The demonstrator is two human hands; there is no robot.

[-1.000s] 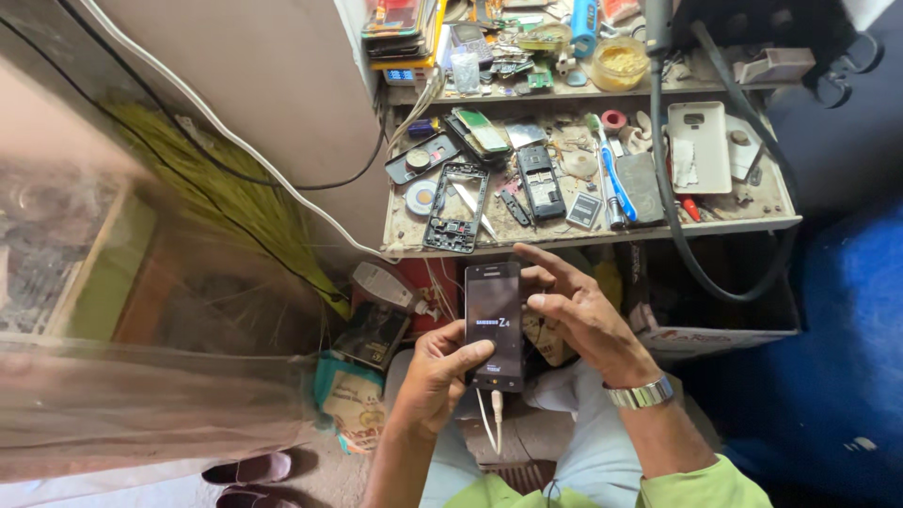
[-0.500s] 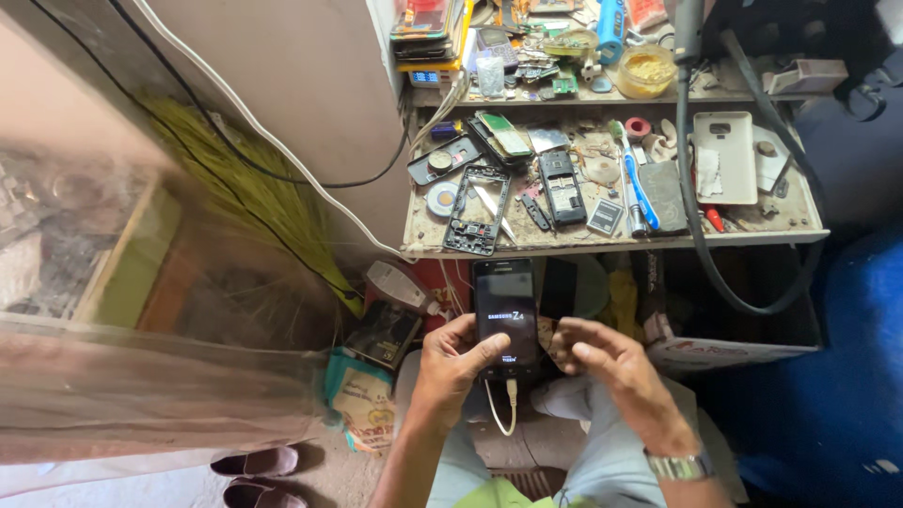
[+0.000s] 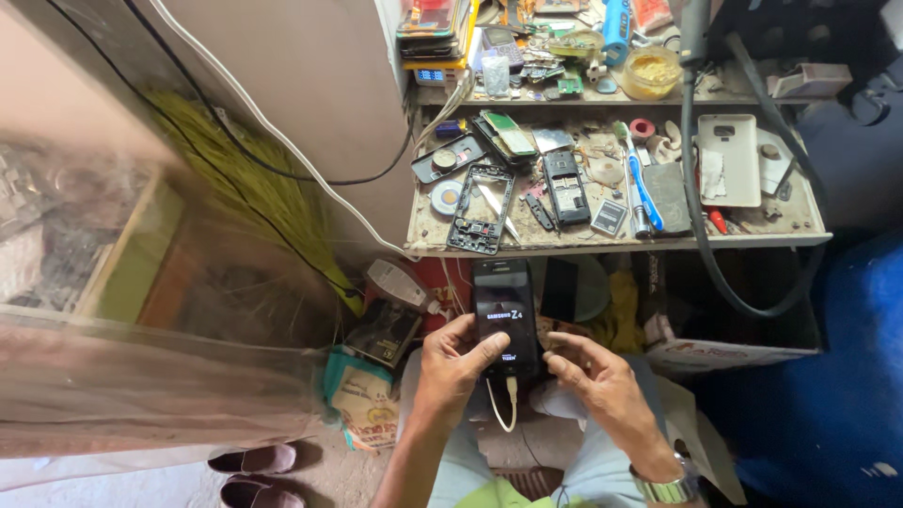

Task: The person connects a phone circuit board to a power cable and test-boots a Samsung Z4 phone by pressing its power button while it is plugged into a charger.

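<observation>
Left fingers point(image 3: 489, 350): wrapping the phone point(image 3: 505, 315) from its left edge, thumb lying across the lower part of the screen; holding it firmly.
Right fingers point(image 3: 564, 341): curling loosely just beside the phone's right edge, narrow, seeming to touch the phone's lower right corner, though contact is hard to tell; they may be pinching a small part, too small to tell.
Left hand point(image 3: 456, 362): sitting at lower centre of the frame, over the lap.
Right hand point(image 3: 602, 381): sitting just right of it, a metal watch point(image 3: 666, 489) on the wrist.
Phone: standing upright in lower centre of the frame, just below the desk edge; screen lit and showing a start-up logo.
Cable point(image 3: 503, 404): white, plugged into the phone's bottom and hanging in a loop.
Done, judging by this: phone is assembled, powered and starting up.
Left, judging by this: start-up is not finishing yet; nothing on screen is being tested.
Desk point(image 3: 658, 240): in the upper centre, carrying an open phone frame point(image 3: 482, 209), a stripped keypad phone point(image 3: 567, 186), a blue toothbrush point(image 3: 641, 183) and a white back cover point(image 3: 728, 160).
</observation>
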